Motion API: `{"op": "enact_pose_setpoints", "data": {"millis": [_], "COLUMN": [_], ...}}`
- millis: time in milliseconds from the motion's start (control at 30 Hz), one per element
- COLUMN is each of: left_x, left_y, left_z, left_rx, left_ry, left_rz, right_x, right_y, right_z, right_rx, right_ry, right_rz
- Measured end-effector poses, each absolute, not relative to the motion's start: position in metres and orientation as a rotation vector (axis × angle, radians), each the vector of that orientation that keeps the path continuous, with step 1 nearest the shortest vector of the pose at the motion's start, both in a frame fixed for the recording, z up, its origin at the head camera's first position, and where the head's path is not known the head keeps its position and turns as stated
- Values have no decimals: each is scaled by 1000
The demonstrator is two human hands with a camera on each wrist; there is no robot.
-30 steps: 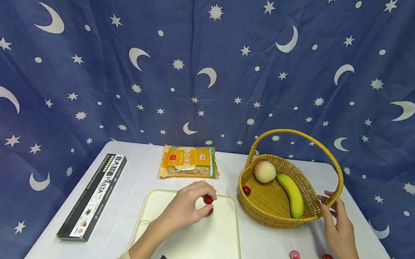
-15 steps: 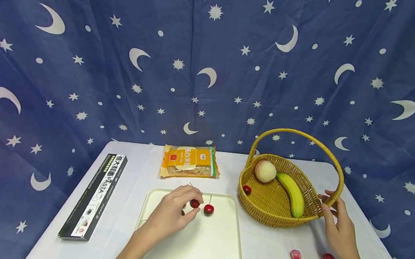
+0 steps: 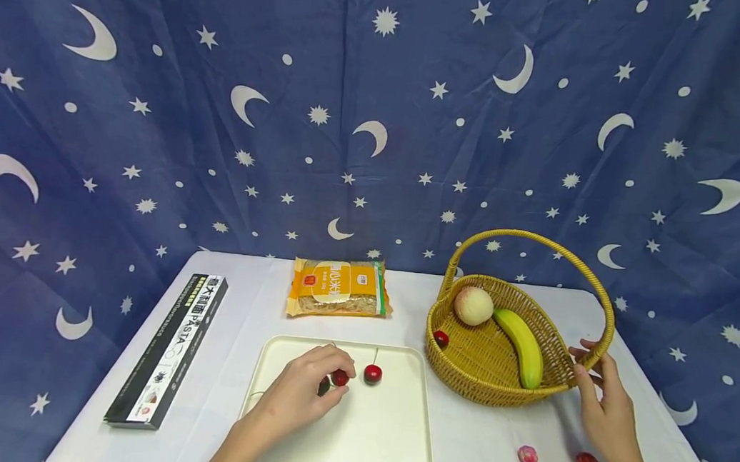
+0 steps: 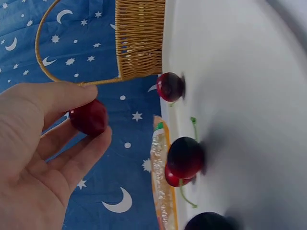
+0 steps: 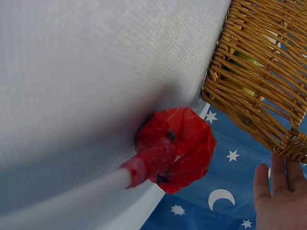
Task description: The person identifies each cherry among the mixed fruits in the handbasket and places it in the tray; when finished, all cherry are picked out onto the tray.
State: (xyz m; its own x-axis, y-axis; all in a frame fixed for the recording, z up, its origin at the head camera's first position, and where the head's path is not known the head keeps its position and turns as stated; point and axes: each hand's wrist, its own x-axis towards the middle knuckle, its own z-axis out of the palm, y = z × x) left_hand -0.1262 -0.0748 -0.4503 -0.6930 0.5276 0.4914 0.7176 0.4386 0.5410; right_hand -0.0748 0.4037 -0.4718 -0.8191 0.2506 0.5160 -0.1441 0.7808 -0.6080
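My left hand (image 3: 304, 384) pinches a dark red cherry (image 4: 90, 117) between thumb and fingertips, low over the cream tray (image 3: 387, 447). Another cherry (image 3: 372, 373) with an upright stem lies on the tray to the right of this hand. In the left wrist view several cherries rest on the tray, a dark one (image 4: 186, 157) partly covering another. At the right, my right hand (image 3: 609, 409) holds the yellow wicker basket (image 3: 471, 392) where handle and rim meet, with some fingers behind it. Inside the basket are a peach (image 3: 473, 306), a banana (image 3: 519, 349) and a cherry (image 3: 441, 339).
A yellow food packet (image 3: 339, 288) lies behind the tray. On the left is a long black pasta box (image 3: 167, 353). A pink lollipop (image 3: 528, 458) and a red lollipop (image 5: 177, 148) lie in front of the basket. A starry blue curtain (image 3: 378, 117) hangs behind the table.
My left hand has moved left and slightly toward me over the tray with its cherry, uncovering the cherry on the right. The right hand stays at the basket.
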Motion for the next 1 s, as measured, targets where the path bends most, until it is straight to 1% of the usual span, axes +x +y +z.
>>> {"op": "enact_pose_setpoints", "data": {"millis": [367, 567, 1000], "left_x": [-120, -120, -118], "left_y": [-76, -75, -74], "left_z": [-465, -473, -482], "left_rx": [-1110, -1170, -1187], "left_ry": [-2727, -2733, -2822], "left_rz": [-941, -954, -931], "right_x": [-74, -73, -74], "right_y": [404, 404, 403], "right_z": [-472, -472, -473], "right_rx": [-95, -105, -116], "right_ry": [-2386, -2393, -2397], "right_rz": [873, 877, 890]}}
